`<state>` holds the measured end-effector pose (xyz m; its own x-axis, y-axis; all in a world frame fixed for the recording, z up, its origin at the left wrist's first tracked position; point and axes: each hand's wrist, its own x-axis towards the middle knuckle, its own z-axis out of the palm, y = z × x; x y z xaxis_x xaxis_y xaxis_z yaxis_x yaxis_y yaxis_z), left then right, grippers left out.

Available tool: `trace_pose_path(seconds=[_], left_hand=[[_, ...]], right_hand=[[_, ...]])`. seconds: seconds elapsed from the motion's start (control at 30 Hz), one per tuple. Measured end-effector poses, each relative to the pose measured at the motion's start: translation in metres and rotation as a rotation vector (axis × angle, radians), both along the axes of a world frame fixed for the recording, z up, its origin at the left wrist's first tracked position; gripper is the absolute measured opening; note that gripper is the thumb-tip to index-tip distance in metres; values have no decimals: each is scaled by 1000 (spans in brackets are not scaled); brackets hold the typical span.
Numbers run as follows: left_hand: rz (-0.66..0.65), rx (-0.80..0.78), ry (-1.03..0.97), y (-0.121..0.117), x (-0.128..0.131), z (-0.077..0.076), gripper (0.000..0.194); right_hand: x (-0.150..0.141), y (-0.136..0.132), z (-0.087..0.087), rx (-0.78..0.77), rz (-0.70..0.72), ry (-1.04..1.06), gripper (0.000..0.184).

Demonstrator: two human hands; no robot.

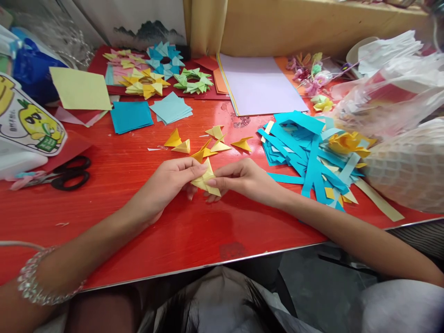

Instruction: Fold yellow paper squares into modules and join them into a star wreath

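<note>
Between my two hands, above the red table [194, 236], is a pale yellow folded paper piece [207, 179] with pointed corners. My left hand [176, 180] pinches its left side, thumb on top. On its right side, my right hand [239, 180] grips it between thumb and fingers. The fingertips beneath the paper are partly hidden. Just beyond my hands lie several small folded paper pieces in yellow and gold, among them a gold one [243, 144] and a paler one [182, 146].
Blue paper strips [312, 162] are heaped at the right beside a netted bundle [409, 166]. Black-handled scissors [71, 173] lie at left. Behind are blue squares [132, 117], light blue squares [171, 108], lilac sheets [260, 85] and folded paper rings, one green [193, 81].
</note>
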<state>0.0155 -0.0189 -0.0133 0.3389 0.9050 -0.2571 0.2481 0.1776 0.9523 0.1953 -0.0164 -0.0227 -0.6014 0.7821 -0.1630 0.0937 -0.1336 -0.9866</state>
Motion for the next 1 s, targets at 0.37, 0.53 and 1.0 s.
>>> trace_pose_path(seconds=[0.37, 0.53, 1.0], left_hand=[[-230, 1121, 373, 4, -8, -6, 31], [-85, 973, 336, -2, -8, -8, 26], [189, 358, -189, -2, 0, -6, 7]], right_hand=[[1, 3, -3, -100, -105, 254, 17], [2, 2, -2, 10, -107, 195, 17], [-5, -5, -3, 395, -218, -62, 23]])
